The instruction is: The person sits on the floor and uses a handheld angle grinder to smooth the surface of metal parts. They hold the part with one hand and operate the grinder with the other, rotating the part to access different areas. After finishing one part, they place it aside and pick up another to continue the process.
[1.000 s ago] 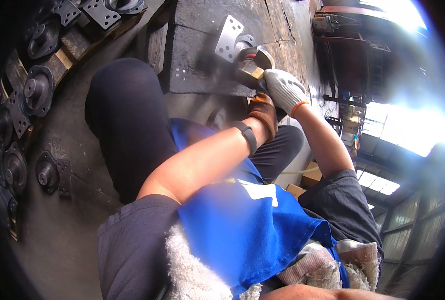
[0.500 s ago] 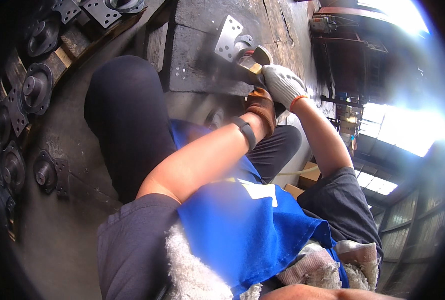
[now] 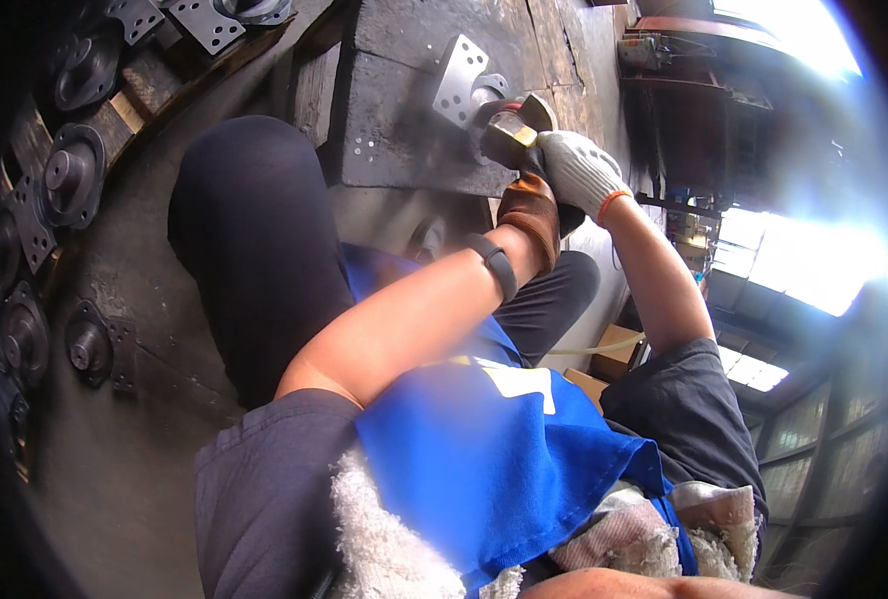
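Observation:
An angle grinder (image 3: 512,130) with a metal guard around its head is held in both my gloved hands. My left hand (image 3: 530,208), in a brown-orange glove, is closed round its body. My right hand (image 3: 580,172), in a white knit glove with an orange cuff, closes on it near the head. Just beyond the tool, a bright metal plate with several holes (image 3: 461,82) is joined to a round flanged part (image 3: 488,88). The grinder's head overlaps the near side of that part; whether its disc touches is hidden.
The part lies on a dark, worn wooden bench (image 3: 394,100) with cracked boards. More flanged parts (image 3: 72,175) with plates sit on wooden pallets at the left. My bent knee (image 3: 249,190) is beside the bench. Cardboard boxes (image 3: 618,344) and a pale hose (image 3: 595,349) are at the right.
The grinder and both hands have shifted slightly right and toward me. The grinder's head is turned a little, and more of the round flanged part shows. Both hands keep their hold.

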Motion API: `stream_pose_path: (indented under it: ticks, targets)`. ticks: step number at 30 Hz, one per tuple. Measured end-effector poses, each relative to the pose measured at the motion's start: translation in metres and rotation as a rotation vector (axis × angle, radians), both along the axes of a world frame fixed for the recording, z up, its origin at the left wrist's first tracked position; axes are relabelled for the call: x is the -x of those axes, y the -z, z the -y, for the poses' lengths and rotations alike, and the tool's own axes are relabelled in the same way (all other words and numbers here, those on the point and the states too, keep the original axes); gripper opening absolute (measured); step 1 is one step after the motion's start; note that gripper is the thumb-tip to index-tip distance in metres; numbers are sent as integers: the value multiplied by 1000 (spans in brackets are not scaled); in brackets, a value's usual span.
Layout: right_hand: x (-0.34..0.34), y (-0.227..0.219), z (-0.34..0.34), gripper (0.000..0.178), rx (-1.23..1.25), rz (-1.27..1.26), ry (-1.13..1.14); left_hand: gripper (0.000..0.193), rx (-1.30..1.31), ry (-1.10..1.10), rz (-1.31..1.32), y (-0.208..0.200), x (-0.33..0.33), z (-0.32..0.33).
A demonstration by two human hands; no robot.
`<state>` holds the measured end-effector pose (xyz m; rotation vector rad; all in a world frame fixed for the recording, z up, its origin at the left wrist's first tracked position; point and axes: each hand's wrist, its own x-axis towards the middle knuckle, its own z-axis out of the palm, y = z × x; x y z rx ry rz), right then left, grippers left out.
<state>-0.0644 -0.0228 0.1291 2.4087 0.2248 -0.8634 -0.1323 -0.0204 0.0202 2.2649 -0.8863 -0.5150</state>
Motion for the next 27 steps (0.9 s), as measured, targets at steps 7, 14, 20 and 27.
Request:
stream_pose_path:
  ticks: [7, 14, 20, 27]
  targets:
    - [-20, -7, 1, 22, -48, -2, 83, 45, -84, 106, 204, -18, -13, -28]
    - [-59, -14, -18, 25, 91, -178, 26, 51, 197, -236, -184, -44, -41, -63]
    - [-89, -9, -20, 24, 109, -308, 62, 52, 289, -319, -100, -30, -51, -52]
    - [-108, -13, -22, 24, -39, -356, 235, 45, 355, -290, -43, -42, -53, -82]
